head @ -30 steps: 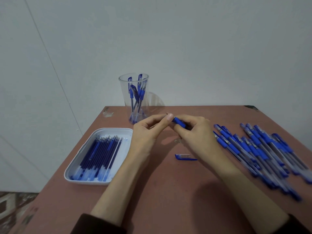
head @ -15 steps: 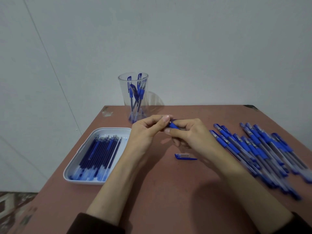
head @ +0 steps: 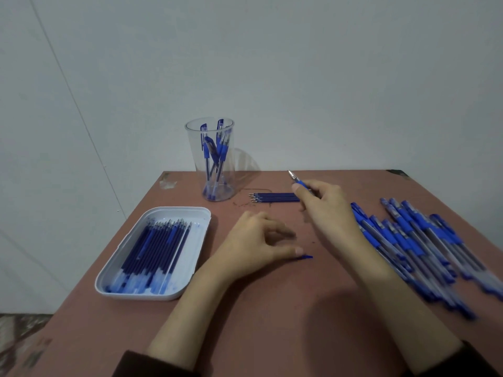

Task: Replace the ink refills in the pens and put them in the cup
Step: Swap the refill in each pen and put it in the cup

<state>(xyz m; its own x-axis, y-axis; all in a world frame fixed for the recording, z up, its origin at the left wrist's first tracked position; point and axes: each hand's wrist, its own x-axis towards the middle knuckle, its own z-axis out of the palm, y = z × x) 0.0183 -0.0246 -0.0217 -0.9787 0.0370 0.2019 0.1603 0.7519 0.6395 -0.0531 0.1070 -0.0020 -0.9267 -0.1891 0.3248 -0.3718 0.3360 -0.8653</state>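
Note:
My right hand [head: 326,208] grips a blue pen [head: 298,182] with no cap on, its metal tip pointing up and to the left. My left hand [head: 258,243] is low over the table with its fingers loosely curled. Its thumb tip touches a blue pen cap [head: 307,257] that lies flat on the table, and the fingers are apart from the cap. A clear plastic cup [head: 211,159] with several capped pens stands at the back left. A white tray [head: 202,213] on the left holds several blue refills [head: 155,248].
Several loose refills [head: 275,197] lie in a row on the brown table [head: 272,308] between the cup and my right hand. A big pile of blue pens [head: 416,240] covers the right side. The table's left edge is near the tray.
My hands have come apart. The left one dropped toward me onto the cap, and the right one moved back and right with the pen. The row of loose refills is now uncovered.

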